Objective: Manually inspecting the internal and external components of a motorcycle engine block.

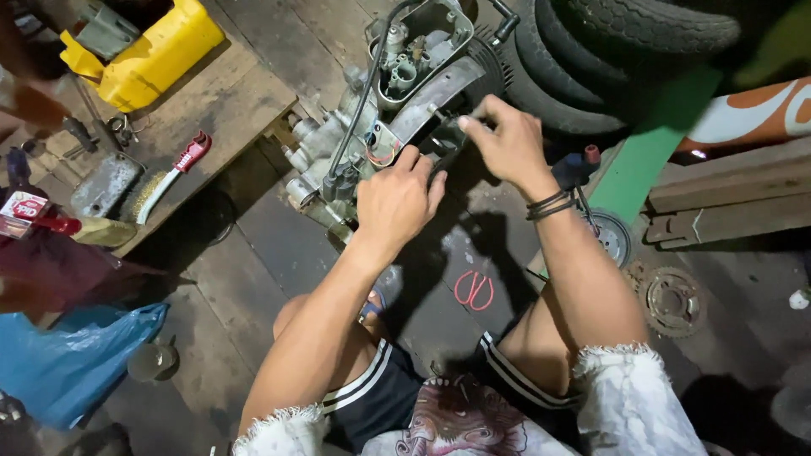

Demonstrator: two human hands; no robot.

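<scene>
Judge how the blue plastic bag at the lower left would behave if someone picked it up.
The blue bag is probably floppy: its thin film lies crumpled and folded on the floor. It looks bulged, so it may hold something and sag when lifted. Its glossy surface suggests it could slip through the fingers.

Frayed white sleeves (629, 397); black shorts (380, 393), white-striped; dark wristbands (549, 204).

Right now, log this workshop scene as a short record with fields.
setting: dark wooden plank floor, person seated
left hand: resting on the engine
right hand: fingertips on a part at the engine's side
engine state: top cover off, internals exposed
nearby left: wire brush, yellow jerrycan, blue plastic bag
nearby right: stacked tyres, sprocket
</scene>
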